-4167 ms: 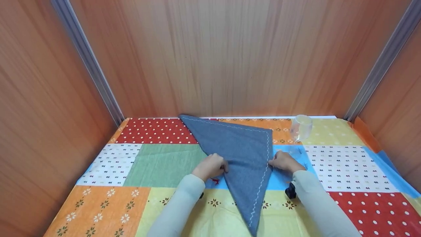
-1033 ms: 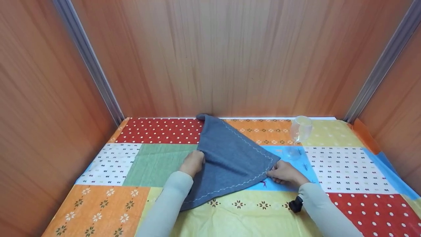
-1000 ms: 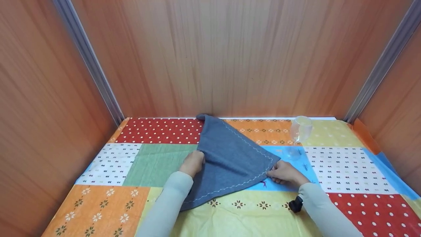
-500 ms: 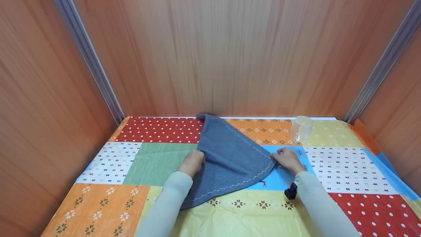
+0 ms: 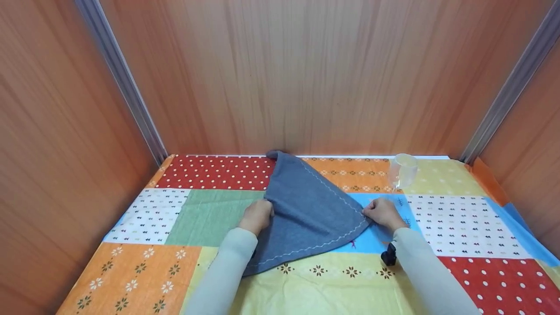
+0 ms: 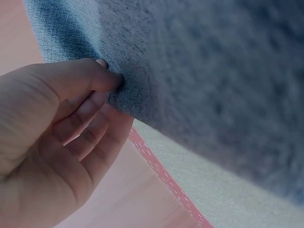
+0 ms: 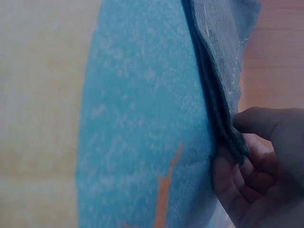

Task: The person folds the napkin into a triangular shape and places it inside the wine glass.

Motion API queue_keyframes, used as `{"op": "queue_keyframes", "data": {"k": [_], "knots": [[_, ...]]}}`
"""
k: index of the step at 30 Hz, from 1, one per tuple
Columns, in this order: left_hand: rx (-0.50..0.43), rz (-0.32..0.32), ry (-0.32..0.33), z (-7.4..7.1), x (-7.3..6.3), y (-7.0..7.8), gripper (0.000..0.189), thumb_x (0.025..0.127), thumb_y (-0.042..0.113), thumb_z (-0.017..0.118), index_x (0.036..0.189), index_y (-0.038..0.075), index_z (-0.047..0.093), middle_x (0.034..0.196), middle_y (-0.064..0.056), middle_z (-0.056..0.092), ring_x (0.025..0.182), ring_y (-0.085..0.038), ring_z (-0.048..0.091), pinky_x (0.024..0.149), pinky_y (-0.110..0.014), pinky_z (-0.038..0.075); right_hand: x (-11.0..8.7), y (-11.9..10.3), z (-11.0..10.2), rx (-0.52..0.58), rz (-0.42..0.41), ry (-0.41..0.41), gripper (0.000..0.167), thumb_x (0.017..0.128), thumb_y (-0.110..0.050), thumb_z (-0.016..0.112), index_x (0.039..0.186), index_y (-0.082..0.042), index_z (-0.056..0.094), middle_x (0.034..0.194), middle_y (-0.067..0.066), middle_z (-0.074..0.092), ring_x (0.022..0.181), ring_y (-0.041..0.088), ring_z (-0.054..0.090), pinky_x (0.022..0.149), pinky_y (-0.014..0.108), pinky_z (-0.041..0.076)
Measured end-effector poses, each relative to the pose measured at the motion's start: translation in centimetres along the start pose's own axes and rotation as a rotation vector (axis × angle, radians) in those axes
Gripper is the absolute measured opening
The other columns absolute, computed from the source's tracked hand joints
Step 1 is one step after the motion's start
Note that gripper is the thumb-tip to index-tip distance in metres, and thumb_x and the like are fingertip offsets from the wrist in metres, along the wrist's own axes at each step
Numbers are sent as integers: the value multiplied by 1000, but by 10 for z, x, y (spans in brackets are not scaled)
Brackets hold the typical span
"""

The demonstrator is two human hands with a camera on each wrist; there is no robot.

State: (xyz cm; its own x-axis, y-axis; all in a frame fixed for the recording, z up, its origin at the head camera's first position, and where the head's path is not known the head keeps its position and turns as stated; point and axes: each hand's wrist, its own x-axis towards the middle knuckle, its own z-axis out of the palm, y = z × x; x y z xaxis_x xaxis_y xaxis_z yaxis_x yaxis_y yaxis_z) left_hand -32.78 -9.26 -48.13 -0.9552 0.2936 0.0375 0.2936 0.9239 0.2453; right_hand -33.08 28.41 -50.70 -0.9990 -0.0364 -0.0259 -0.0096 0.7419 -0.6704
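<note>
A blue-grey cloth napkin (image 5: 313, 210) with a pale zigzag stitch along two sides is folded into a triangle. My left hand (image 5: 257, 216) pinches its left folded edge, thumb against fingers, as the left wrist view shows up close on the napkin (image 6: 190, 71). At the right corner my right hand (image 5: 383, 212) pinches the layered cloth between thumb and fingers. Those stacked edges of the napkin (image 7: 216, 90) show in the right wrist view. The napkin's far tip is curled over near the back wall, and its near left tip runs behind the left forearm.
A clear stemmed glass (image 5: 402, 170) stands at the back right, just beyond my right hand. Beneath everything lies a patchwork tablecloth (image 5: 144, 267). A wood-grain panel (image 5: 280, 78) closes the back, with similar panels at both sides.
Over the last seconds the napkin has turned, its right corner coming nearer and its near tip swinging left. Lately my right hand has shifted its grip around the right corner; the left holds still.
</note>
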Motion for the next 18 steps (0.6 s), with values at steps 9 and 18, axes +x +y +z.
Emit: {"op": "queue_keyframes", "data": {"k": [9,18], "knots": [[-22,-1,-5,-3,-2,-3,17,82,-11,72,91,3,75,93,-12,69,87,-25,67,77,-43,57,-12,-7,-8,-120,-55,-88,35,93,-9,63,60,-12,53,57,-4,45,51,13,37,55,29,34],[-39,1,-16,-3,0,-6,17,83,-11,72,91,4,75,95,-11,69,90,-27,66,79,-44,57,-28,-13,-22,-137,-21,-262,32,91,-11,66,62,-12,54,56,-2,47,52,13,40,55,30,36]]}}
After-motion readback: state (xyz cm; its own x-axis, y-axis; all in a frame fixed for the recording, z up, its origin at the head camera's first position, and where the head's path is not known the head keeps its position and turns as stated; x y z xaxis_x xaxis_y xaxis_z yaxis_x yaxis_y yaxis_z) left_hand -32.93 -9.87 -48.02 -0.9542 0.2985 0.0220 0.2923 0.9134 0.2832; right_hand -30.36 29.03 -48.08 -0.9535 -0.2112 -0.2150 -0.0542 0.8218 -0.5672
